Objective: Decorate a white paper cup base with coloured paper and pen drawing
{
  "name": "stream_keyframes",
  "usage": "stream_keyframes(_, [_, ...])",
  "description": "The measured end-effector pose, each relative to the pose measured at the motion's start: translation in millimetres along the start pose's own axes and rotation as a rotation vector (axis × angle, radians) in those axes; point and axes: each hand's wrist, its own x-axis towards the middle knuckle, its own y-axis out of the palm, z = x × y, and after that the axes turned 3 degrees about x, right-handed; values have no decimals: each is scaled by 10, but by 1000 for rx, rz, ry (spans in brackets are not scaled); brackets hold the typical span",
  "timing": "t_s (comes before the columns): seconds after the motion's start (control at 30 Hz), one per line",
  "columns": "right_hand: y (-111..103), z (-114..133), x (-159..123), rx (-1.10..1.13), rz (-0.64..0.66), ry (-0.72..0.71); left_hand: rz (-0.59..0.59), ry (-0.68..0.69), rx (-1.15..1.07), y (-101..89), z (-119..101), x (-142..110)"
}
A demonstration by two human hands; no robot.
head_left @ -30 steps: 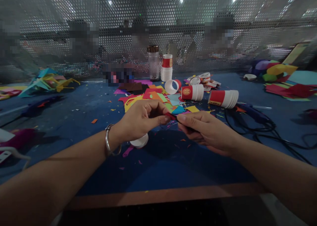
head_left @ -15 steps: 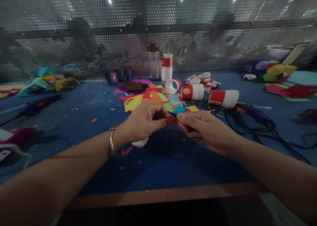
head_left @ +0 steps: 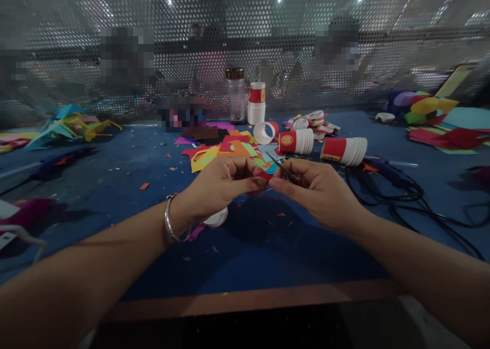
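My left hand (head_left: 225,183), with a silver bangle at the wrist, pinches a small piece of red paper (head_left: 264,176) between thumb and fingers. My right hand (head_left: 314,191) is closed around scissors (head_left: 285,169), whose dark blades point up and to the left; the handles are mostly hidden in the palm. The right thumb and fingertip come up to the red paper's right edge. Beneath my left wrist a white paper cup (head_left: 216,217) is partly covered. Just beyond both hands lies a heap of coloured paper (head_left: 206,158).
Red and white paper cups (head_left: 296,142) lie on their sides behind my right hand. A glass bottle (head_left: 236,96) and a cup stack (head_left: 256,104) stand by the perforated screen. Glue guns with cables lie at right (head_left: 398,175) and left (head_left: 57,163). Paper scraps dot the blue table (head_left: 153,267).
The scissor blades, earlier at the paper between my hands, now point up and away from it. My right hand has turned, its thumb and fingertip now at the red paper.
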Motion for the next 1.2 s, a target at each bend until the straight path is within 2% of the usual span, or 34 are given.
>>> stream_keyframes(0.27, [-15, -29, -16, 6, 18, -9, 14, -37, -25, 19, 1, -26])
stream_keyframes(0.43, [-29, 4, -9, 37, -58, -77, -45, -88, 45, -74, -12, -15])
stream_keyframes(0.6, [-45, -22, -3, 122, -115, -73, -152, -114, 508, -242, -5, 32])
stream_keyframes(0.7, [-42, -30, 4, 123, -103, -84, -233, 53, 846, -248, -27, 19])
stream_keyframes(0.77, [-35, -21, 9, 101, -91, -91, -311, 218, 948, -199, -41, -7])
stream_keyframes(0.8, [-30, -14, 11, 89, -83, -91, -323, 261, 921, -165, -40, -21])
stream_keyframes(0.87, [-21, -3, 13, 71, -65, -87, -238, 251, 687, -87, -22, -42])
stream_keyframes(0.97, [-11, 0, 13, 48, -64, -68, -104, 118, 261, 26, 15, -49])
stream_keyframes(1.07, [-7, -5, 14, 30, -64, -51, -124, 28, 48, 108, 15, -45])
stream_keyframes(1.2, [-7, 7, 12, 33, -33, -49, -155, -42, -101, 134, -11, -49])
